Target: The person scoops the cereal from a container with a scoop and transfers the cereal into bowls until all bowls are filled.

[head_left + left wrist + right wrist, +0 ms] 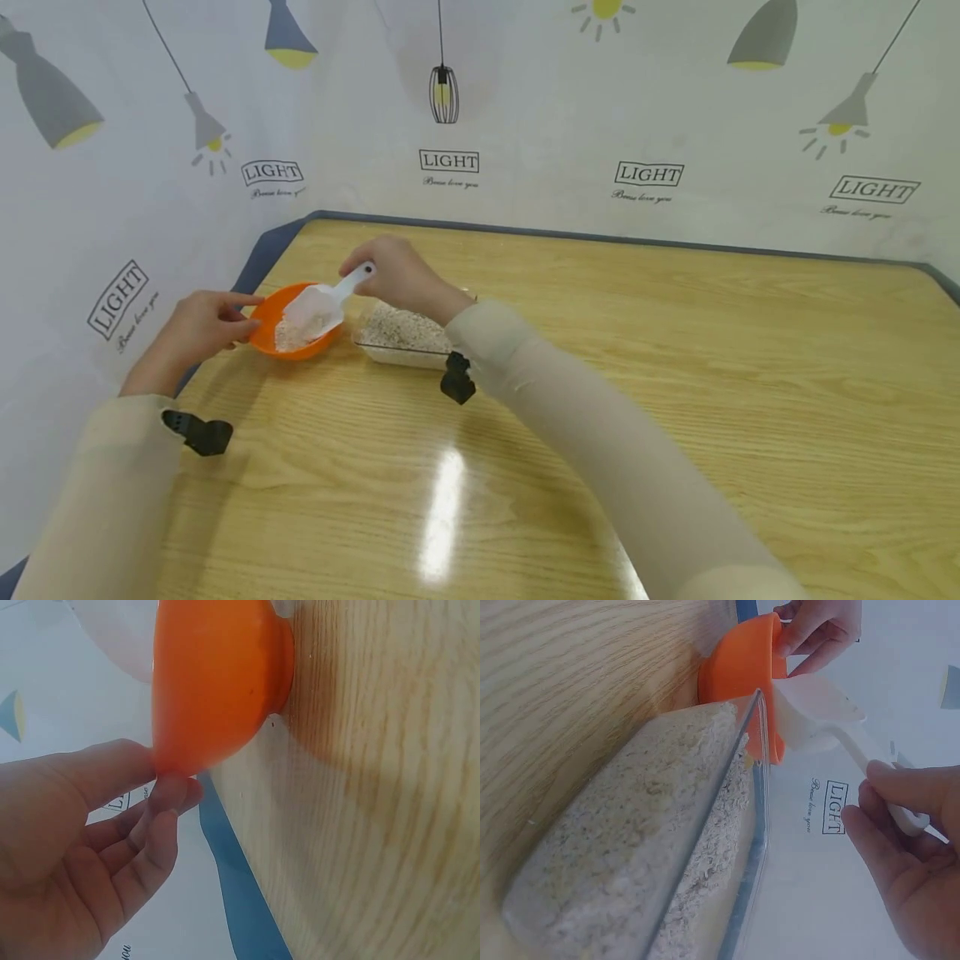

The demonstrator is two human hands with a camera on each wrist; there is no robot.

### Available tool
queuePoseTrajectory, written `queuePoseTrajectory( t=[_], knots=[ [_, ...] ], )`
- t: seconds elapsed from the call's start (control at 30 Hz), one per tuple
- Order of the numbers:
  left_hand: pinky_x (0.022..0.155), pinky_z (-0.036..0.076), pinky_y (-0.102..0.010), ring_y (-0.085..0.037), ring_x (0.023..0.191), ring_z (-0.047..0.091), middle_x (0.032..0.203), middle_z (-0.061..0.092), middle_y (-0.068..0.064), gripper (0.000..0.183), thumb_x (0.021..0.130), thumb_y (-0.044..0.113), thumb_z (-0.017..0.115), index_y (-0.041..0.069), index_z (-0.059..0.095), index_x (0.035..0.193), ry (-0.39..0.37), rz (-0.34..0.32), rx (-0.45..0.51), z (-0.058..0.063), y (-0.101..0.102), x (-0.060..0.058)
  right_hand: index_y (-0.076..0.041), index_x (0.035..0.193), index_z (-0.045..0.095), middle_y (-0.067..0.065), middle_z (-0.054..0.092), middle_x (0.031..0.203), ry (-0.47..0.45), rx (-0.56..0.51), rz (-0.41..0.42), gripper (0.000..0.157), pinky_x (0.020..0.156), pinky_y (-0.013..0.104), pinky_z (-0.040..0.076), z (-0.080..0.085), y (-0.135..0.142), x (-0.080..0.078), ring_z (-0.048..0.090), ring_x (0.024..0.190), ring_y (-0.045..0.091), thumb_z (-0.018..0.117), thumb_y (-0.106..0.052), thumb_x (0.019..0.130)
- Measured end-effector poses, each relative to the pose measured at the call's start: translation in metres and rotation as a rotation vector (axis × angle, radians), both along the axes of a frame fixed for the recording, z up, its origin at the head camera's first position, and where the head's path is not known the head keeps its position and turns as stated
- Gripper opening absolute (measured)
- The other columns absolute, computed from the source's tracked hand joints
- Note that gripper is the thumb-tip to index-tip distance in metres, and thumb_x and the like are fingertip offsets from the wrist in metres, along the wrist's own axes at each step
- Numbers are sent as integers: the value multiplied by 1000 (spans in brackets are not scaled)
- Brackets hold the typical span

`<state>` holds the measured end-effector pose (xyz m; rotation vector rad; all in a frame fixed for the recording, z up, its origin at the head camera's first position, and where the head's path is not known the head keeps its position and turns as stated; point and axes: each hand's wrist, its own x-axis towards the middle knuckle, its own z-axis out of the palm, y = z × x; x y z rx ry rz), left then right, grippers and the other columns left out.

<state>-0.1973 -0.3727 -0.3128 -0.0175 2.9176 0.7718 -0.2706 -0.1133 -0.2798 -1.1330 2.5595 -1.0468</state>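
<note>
An orange bowl [266,315] stands on the table at the left, with some pale flakes [288,337] inside. Thumb and fingers of my left hand [201,327] pinch its rim; the left wrist view shows this left hand [97,832] at the edge of the bowl [217,682]. By its handle, my right hand [401,275] holds a white plastic scoop [318,307] tilted over the bowl. In the right wrist view the scoop [817,712] dips past the bowl's rim, gripped by the right hand [915,847].
Right beside the bowl stands a clear rectangular container [405,357] of pale oat-like flakes [630,825]. The wooden table [675,350] extends to the right. Walls printed with lamps [525,100] rise behind and at the left. A black camera [457,379] sits on my right wrist.
</note>
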Motion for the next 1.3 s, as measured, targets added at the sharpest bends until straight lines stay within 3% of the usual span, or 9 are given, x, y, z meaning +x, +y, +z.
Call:
queuePoseTrajectory(
  t=[0.3,0.83,1.07,1.3],
  knots=[
    [63,52,-37,-30,74,60,91,62,-22,45,88,10,59,-8,48,127,6,3,5,-2,0,0,-7,106,69,3,65,110,101,8,40,25,90,17,38,4,2,6,54,107,15,62,1,84],
    [60,50,-34,-28,74,59,95,61,-23,45,89,15,59,-6,49,127,7,20,-38,-7,-3,-4,-6,106,68,4,65,108,167,-99,20,22,82,14,41,6,23,7,57,100,13,61,-1,86],
    [63,50,-36,-30,79,56,99,59,-25,42,89,19,59,-5,53,123,52,52,-43,-7,-4,-2,-4,108,67,6,65,108,83,-138,-31,23,71,18,44,13,40,5,56,82,12,62,-4,86],
    [75,47,-50,-38,93,54,107,57,-28,38,91,18,55,-7,54,120,179,91,-22,-4,5,0,-2,111,65,7,63,101,-32,-176,-74,25,58,21,41,18,68,-1,48,66,14,62,-5,86]
  ],
)
